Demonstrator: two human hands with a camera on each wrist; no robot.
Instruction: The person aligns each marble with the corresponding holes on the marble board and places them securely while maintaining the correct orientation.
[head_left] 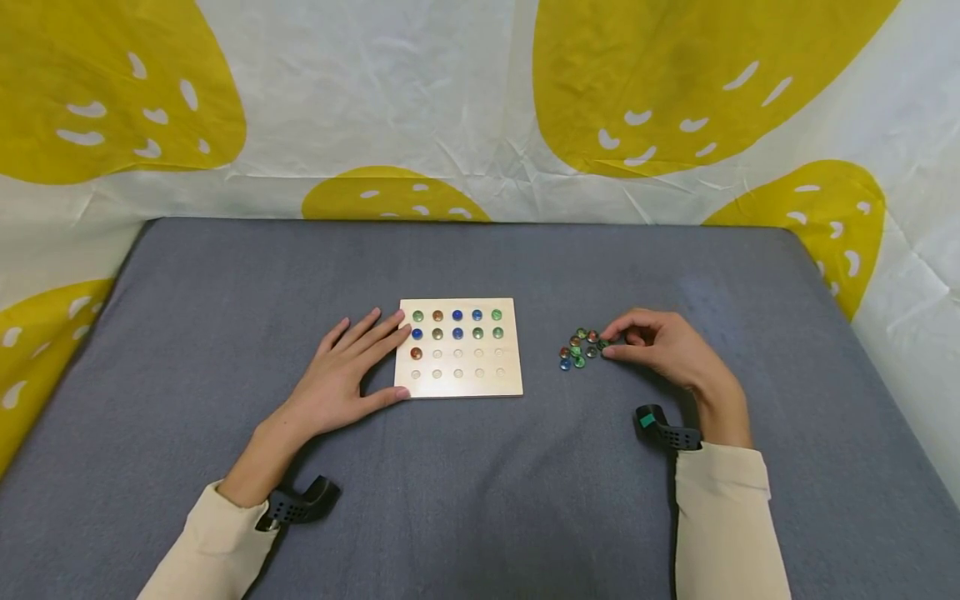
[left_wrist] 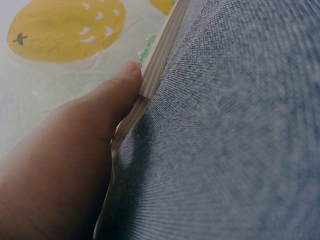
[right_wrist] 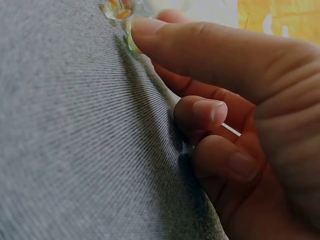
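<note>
Bead point(right_wrist: 132, 43) (greenish) pinched in right hand point(head_left: 670, 346).

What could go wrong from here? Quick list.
1. The right hand pinches a glass bead at the edge of a tight pile; lifting it may scatter its neighbours.
2. Only the fingertips hold that small, smooth-looking bead, so it might slip.
3. The left hand touches the board along its left side; a nudge could shift it and perhaps dislodge the placed beads.
</note>
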